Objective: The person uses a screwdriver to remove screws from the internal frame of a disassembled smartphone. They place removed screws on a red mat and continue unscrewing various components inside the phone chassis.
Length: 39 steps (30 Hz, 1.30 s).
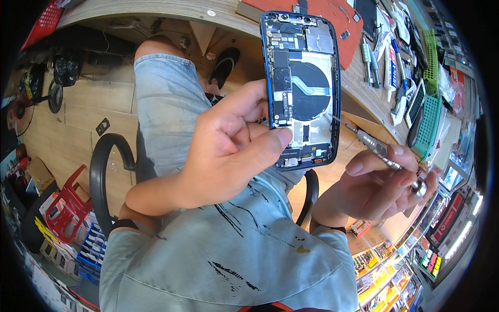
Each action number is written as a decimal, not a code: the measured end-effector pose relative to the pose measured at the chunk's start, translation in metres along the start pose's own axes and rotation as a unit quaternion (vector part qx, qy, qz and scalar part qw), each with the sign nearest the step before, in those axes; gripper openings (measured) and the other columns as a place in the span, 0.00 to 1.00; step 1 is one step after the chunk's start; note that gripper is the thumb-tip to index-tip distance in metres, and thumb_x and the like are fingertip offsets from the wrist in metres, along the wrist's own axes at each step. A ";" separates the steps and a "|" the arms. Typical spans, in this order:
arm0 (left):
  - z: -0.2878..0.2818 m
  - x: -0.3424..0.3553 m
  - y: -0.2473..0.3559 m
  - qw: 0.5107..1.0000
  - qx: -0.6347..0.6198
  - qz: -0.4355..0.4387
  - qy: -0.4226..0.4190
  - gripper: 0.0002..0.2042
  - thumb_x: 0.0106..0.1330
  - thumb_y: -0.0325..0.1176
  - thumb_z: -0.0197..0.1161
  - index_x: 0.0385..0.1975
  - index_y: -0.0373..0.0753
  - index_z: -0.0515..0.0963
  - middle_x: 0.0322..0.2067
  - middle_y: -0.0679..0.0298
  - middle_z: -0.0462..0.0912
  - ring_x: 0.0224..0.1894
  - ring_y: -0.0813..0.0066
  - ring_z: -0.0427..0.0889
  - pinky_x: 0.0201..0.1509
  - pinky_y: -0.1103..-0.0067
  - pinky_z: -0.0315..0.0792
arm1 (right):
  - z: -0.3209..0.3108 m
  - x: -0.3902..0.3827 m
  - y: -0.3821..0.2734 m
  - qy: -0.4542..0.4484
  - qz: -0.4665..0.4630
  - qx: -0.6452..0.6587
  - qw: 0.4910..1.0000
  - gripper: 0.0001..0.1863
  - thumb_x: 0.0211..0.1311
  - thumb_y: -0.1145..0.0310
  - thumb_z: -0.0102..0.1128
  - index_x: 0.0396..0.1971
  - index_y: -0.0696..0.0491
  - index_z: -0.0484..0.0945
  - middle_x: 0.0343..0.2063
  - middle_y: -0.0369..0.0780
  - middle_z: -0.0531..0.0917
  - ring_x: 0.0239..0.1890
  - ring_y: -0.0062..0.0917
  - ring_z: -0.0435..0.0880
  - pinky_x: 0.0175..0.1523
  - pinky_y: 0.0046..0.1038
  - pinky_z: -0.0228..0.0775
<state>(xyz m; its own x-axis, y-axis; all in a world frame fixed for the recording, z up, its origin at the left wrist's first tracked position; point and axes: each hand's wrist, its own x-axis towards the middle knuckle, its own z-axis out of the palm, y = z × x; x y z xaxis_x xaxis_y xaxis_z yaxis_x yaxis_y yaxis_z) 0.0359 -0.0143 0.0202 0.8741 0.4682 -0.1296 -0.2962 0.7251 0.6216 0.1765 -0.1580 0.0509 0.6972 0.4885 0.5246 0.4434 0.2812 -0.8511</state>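
My left hand (pixel 234 148) grips an opened smartphone (pixel 305 125) by its lower left edge, the thumb lying over the frame and the fingers behind it. The phone is held up with its inside facing me, in a dark blue frame. A black round pad, a pale ribbon cable and several circuit parts show; no battery is seen in the housing. In my right hand (pixel 382 182) is a slim metal screwdriver (pixel 371 141), pinched between thumb and fingers. Its thin tip reaches over the phone's right edge; whether it touches the inside, I cannot tell.
Beyond the phone, a wooden workbench (pixel 156 10) carries an orange-red mat (pixel 325 26) with small parts. Tools, a white tube (pixel 390 67) and a green basket (pixel 427 125) crowd its right side. A black chair armrest (pixel 101 171) and a red plastic chair (pixel 67 208) stand at left.
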 end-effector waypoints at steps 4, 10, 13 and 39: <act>0.000 0.000 0.002 1.000 0.002 -0.020 -0.004 0.24 0.69 0.19 0.52 0.64 0.24 0.59 0.54 0.49 0.77 0.50 0.67 0.83 0.50 0.73 0.81 | 0.012 0.004 -0.003 0.078 0.067 0.024 0.994 0.24 0.79 0.53 0.35 0.67 0.46 0.47 0.33 0.50 0.78 0.10 0.28 0.73 0.18 0.27 0.75; 0.004 -0.001 0.000 0.999 0.026 -0.021 -0.001 0.25 0.68 0.25 0.54 0.63 0.23 0.59 0.50 0.46 0.79 0.44 0.60 0.86 0.39 0.66 0.87 | 0.015 0.014 0.003 0.048 0.080 0.073 0.993 0.25 0.80 0.60 0.37 0.66 0.56 0.45 0.29 0.50 0.77 0.07 0.24 0.70 0.17 0.22 0.71; 0.005 0.000 0.001 0.999 0.027 -0.026 -0.006 0.25 0.68 0.25 0.55 0.63 0.23 0.60 0.50 0.46 0.80 0.44 0.60 0.86 0.40 0.67 0.86 | 0.015 0.015 0.005 0.056 0.073 0.081 0.992 0.24 0.80 0.62 0.35 0.65 0.59 0.45 0.29 0.50 0.77 0.06 0.24 0.69 0.16 0.20 0.69; 0.003 0.000 0.001 0.999 0.039 -0.010 -0.008 0.27 0.66 0.21 0.51 0.65 0.22 0.56 0.52 0.47 0.79 0.45 0.64 0.86 0.41 0.70 0.86 | 0.016 0.016 0.002 0.045 0.088 0.079 0.992 0.22 0.80 0.61 0.33 0.65 0.57 0.47 0.28 0.51 0.77 0.06 0.23 0.68 0.14 0.20 0.67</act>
<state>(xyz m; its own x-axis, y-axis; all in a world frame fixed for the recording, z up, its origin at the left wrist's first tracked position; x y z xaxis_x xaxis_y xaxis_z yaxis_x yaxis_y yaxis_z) 0.0368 -0.0146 0.0228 0.8853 0.4462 -0.1310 -0.2487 0.6923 0.6774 0.1798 -0.1364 0.0569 0.8063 0.4684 0.3612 0.2216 0.3269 -0.9187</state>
